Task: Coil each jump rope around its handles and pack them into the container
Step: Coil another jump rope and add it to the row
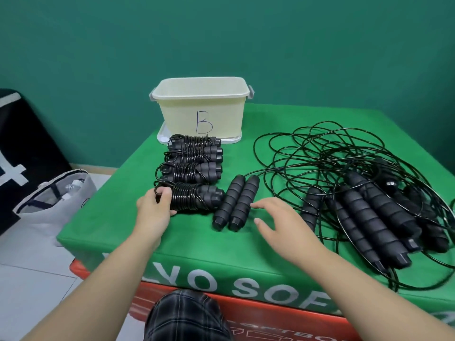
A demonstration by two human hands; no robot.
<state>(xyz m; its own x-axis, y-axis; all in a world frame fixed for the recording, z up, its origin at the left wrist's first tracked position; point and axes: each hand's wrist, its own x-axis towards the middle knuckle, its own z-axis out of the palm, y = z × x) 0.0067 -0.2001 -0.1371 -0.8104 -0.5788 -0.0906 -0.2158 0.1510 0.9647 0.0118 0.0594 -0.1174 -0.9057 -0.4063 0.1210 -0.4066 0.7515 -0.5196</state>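
Three coiled black jump ropes lie in a row on the green mat; the nearest coiled rope is gripped at its left end by my left hand. Two bare black handles lie side by side just right of it, their cord running off to the right. My right hand hovers open beside those handles, fingers spread, touching nothing. A tangled pile of uncoiled ropes and handles covers the right side. The cream container marked "B" stands at the back on its white lid.
The green mat tops a red box with white lettering on its front. A grey-and-white bag with a bottle in it sits on the floor to the left, beside a black bag. A green wall is behind.
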